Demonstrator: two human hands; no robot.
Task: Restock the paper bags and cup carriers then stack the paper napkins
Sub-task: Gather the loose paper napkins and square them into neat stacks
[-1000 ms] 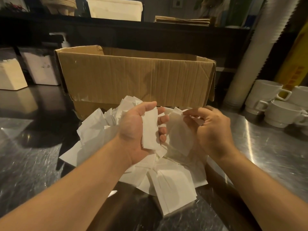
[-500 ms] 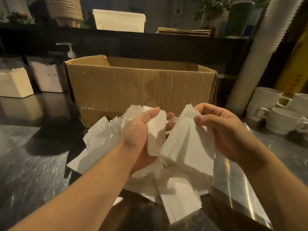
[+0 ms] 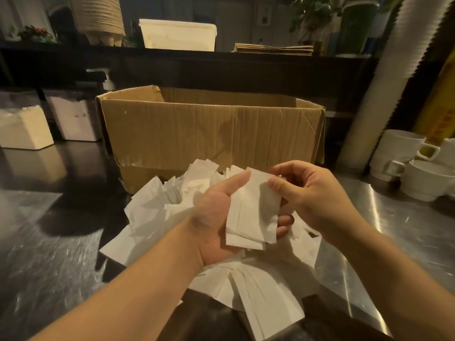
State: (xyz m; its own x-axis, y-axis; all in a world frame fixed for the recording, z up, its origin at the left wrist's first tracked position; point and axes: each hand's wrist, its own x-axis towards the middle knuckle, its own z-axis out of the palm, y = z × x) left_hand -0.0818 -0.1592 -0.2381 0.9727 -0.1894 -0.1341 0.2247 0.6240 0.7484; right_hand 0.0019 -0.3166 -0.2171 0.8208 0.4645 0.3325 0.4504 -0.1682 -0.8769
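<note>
Napkins [image 3: 157, 212] lay in a loose white heap on the steel counter [image 3: 49, 254], just in front of the open cardboard box [image 3: 209, 129], and the stacking step looked to be the one in hand; the folded paper bags [image 3: 273, 49] on the dark shelf behind and the tall column of what seemed to be cup carriers [image 3: 98, 18] beside them suggested that the restocking part was already dealt with, though I could not be sure of that from where I stood. Above the heap the person held a small squared bundle [image 3: 248, 217] of napkins. It rested in the left hand [image 3: 216, 222], thumb curled over its top edge and fingers wrapped up from beneath, so that hand was gripping it. The right hand [image 3: 310, 193] pinched the bundle's upper right corner between thumb and bent fingers, touching the left. By my reckoning the next move called for tapping the edges flush, then drawing more from the heap, lightly, since such thin sheets slip and crumple
</note>
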